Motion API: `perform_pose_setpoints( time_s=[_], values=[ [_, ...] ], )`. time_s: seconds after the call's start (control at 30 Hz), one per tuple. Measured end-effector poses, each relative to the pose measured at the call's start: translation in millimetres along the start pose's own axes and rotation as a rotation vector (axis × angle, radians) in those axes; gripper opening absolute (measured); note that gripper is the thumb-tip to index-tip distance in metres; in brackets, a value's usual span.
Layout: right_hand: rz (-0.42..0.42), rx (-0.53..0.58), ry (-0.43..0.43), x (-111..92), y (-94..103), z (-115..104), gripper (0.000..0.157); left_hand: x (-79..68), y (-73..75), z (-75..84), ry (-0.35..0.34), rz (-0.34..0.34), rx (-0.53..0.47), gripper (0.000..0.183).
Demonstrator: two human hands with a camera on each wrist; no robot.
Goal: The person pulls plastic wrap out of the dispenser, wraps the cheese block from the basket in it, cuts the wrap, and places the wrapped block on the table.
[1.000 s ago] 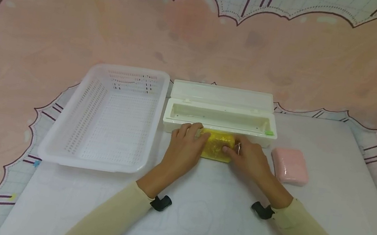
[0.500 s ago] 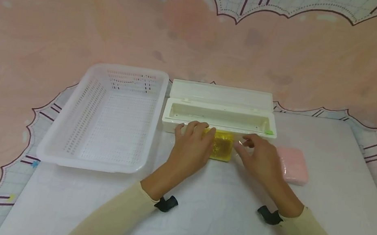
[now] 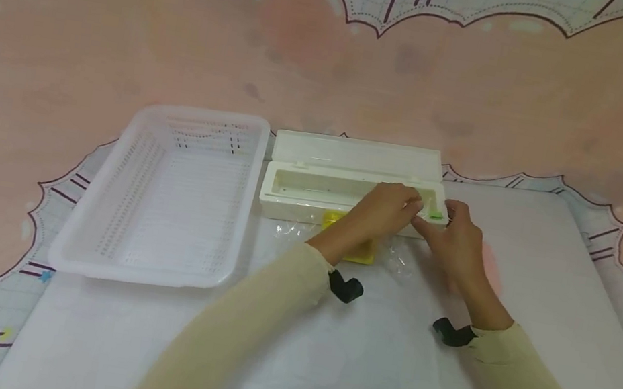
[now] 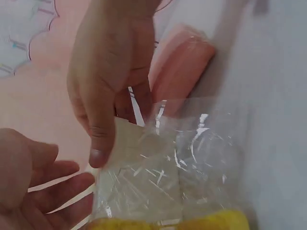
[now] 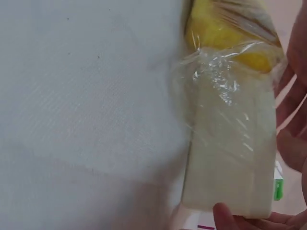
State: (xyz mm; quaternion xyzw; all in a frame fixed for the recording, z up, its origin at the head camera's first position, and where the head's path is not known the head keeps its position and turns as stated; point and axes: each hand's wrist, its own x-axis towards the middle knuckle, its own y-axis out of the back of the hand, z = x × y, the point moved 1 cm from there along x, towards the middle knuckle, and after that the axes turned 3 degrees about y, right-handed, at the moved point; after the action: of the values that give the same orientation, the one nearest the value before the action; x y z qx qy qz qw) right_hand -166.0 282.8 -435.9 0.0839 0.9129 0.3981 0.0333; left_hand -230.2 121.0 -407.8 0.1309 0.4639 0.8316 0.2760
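Observation:
A long white cling film dispenser (image 3: 297, 209) lies with its lid raised in the head view. Its green slide cutter (image 3: 435, 215) sits at the right end. My left hand (image 3: 385, 211) reaches over the trough toward that cutter, fingers loosely bent. At the right end, my right hand (image 3: 457, 241) grips the dispenser's corner, thumb over the top and fingertips round the end. A film-wrapped yellow block (image 3: 365, 253) lies in front of the dispenser, partly hidden by my left forearm. Loose clear film (image 4: 192, 148) spreads from the block across the dispenser's front.
A white perforated basket (image 3: 185, 222) stands to the left. A film-wrapped pink block (image 3: 491, 267) lies at the right, mostly behind my right hand. Everything rests on a white-covered table (image 3: 369, 374), with a patterned cloth (image 3: 282, 67) around and beyond it.
My left hand has left the yellow block and moved right, over the dispenser's trough. My right hand has let go of the film-wrapped block and shifted right to the dispenser's end.

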Motion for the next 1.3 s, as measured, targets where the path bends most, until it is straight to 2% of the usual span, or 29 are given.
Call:
perform_pose_setpoints(
  time_s=[0.1, 0.23, 0.47, 0.6, 0.67, 0.83, 1.07, 1.3],
  values=[
    [0.010, 0.001, -0.021, 4, -1.8, 1, 0.094, 20.3, -4.2, -0.4, 0.021, -0.063, -0.083, 0.033],
    [0.047, -0.018, -0.016, 6, -3.3, 2, 0.085, 33.7, -9.5, -1.6, 0.096, -0.107, -0.142, 0.034],
    [0.073, -0.044, 0.026, 11, -3.1, 0, 0.066, 35.4, -11.0, 1.5, 0.289, -0.106, -0.153, 0.038],
    [0.061, -0.033, 0.019, 14, -3.3, 0, 0.069, 35.9, -9.8, 3.5, 0.389, -0.098, -0.100, 0.040],
    [0.053, -0.015, 0.009, 16, -4.4, 1, 0.071, 36.4, -8.5, 4.6, 0.453, -0.113, -0.080, 0.048],
    [0.046, 0.023, -0.007, 17, -7.4, 4, 0.075, 36.2, -1.1, 4.1, 0.592, -0.213, -0.044, 0.079],
    [0.045, 0.016, -0.037, 15, -0.9, 8, 0.081, 33.5, 13.5, 0.7, 0.654, -0.346, -0.024, 0.091],
    [0.034, 0.000, -0.043, 15, 2.8, 10, 0.082, 33.9, 16.9, 2.9, 0.674, -0.383, -0.033, 0.092]
  ],
)
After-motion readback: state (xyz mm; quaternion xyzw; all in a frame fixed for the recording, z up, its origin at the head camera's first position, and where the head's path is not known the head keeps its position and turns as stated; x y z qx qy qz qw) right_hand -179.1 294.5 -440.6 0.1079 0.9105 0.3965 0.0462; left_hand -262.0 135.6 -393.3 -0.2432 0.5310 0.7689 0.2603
